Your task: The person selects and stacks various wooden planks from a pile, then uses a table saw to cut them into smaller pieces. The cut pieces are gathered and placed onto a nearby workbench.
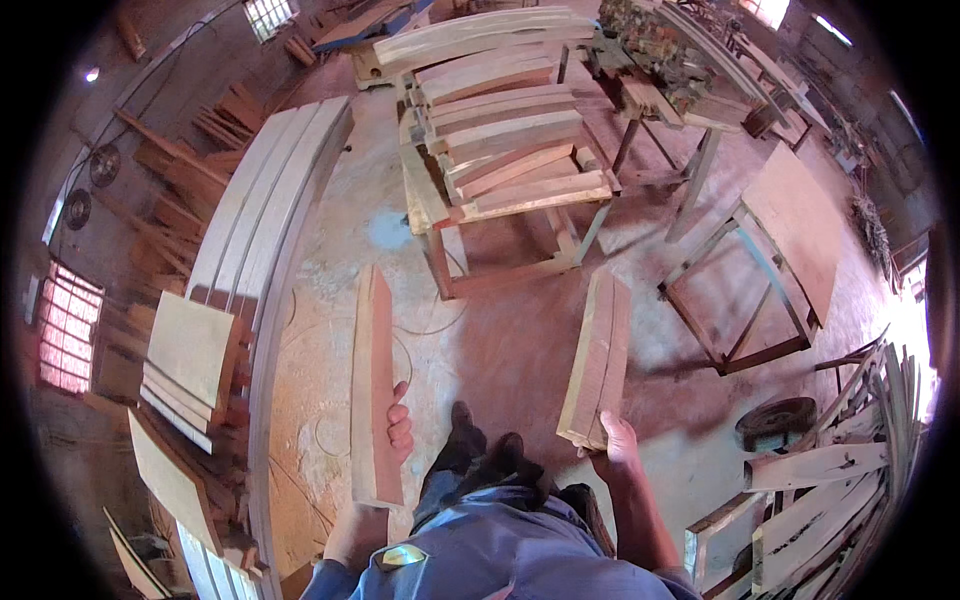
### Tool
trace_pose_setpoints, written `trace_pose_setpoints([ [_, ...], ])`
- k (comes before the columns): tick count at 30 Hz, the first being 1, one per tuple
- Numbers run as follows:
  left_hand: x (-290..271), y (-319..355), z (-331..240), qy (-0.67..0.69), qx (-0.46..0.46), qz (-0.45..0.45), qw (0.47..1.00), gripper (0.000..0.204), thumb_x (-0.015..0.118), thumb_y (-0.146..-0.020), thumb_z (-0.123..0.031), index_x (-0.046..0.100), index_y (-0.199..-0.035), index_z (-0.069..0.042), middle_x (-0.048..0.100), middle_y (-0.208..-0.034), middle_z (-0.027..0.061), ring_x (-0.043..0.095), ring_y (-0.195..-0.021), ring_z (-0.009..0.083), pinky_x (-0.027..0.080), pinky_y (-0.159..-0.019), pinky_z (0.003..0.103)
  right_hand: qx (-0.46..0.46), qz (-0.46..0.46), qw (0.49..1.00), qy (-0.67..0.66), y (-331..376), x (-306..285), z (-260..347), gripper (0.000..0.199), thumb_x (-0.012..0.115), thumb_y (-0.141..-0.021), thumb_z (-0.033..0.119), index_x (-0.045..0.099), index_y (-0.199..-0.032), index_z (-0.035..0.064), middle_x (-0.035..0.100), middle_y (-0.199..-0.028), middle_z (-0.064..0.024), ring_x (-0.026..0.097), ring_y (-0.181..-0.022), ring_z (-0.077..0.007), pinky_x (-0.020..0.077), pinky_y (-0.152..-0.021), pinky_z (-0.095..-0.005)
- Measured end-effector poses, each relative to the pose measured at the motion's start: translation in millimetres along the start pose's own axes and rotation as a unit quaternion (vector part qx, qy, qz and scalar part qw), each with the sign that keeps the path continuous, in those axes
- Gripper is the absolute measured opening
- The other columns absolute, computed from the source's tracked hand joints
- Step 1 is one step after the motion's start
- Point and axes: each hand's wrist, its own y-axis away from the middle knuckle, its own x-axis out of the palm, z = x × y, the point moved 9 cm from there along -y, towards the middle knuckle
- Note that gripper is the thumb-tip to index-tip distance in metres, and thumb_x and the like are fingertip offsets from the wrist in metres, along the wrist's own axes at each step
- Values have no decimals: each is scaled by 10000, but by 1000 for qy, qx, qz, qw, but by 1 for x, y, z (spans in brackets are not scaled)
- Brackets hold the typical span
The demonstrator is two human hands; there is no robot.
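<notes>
My left hand [400,430] grips a wooden board [375,390] held roughly upright, its fingers curled over the right edge; the palm and thumb are hidden behind it. In my right hand [618,438] are wooden boards [597,355], seemingly two laid face to face, grasped at their lower end and pointing away from me. The two loads are apart, one on either side of my body. Ahead stands a wooden frame [510,283] carrying several stacked boards [515,135].
Long planks [262,190] run along my left, with short panels [190,345] stacked on them. A table with a tilted brown top [795,225] stands at right. A black wheel [775,424] and scrap boards [815,535] lie at lower right. Thin cable [325,425] crosses the floor.
</notes>
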Motion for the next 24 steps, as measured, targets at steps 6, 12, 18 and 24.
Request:
trace_pose_setpoints([
  [6, -31, -29, -64, -22, 35, -28, 999, 614, 489, -996, -376, 345, -1505, -64, 537, -894, 8, 499, -684, 142, 430, -598, 326, -67, 98, 993, 8, -63, 80, 61, 398, 619, -972, 373, 623, -1133, 9, 711, -949, -105, 683, -737, -215, 534, -548, -357],
  [12, -43, -85, -138, 17, 63, -33, 997, 549, 460, -1024, -371, 389, -1483, -77, 595, -883, 21, 524, -653, 164, 464, -595, 351, -159, 97, 982, 39, -143, 184, 138, 377, 607, -980, 369, 622, -1183, 52, 726, -994, -76, 694, -760, -197, 539, -560, -358],
  [18, -16, -137, -208, -26, 65, -131, 989, 527, 474, -1031, -401, 436, -1454, -89, 631, -856, 32, 525, -602, 163, 487, -556, 339, -187, 102, 977, -16, -244, 289, 187, 354, 620, -976, 340, 589, -1204, 70, 710, -1033, -55, 693, -820, -178, 556, -571, -347],
  [24, -15, -154, -266, -93, 94, -126, 983, 574, 513, -1015, -437, 426, -1460, -84, 649, -878, 57, 566, -599, 156, 503, -514, 326, -243, 62, 966, -70, -340, 373, 206, 391, 638, -967, 367, 571, -1229, 84, 642, -1186, -60, 688, -866, -194, 557, -595, -370],
])
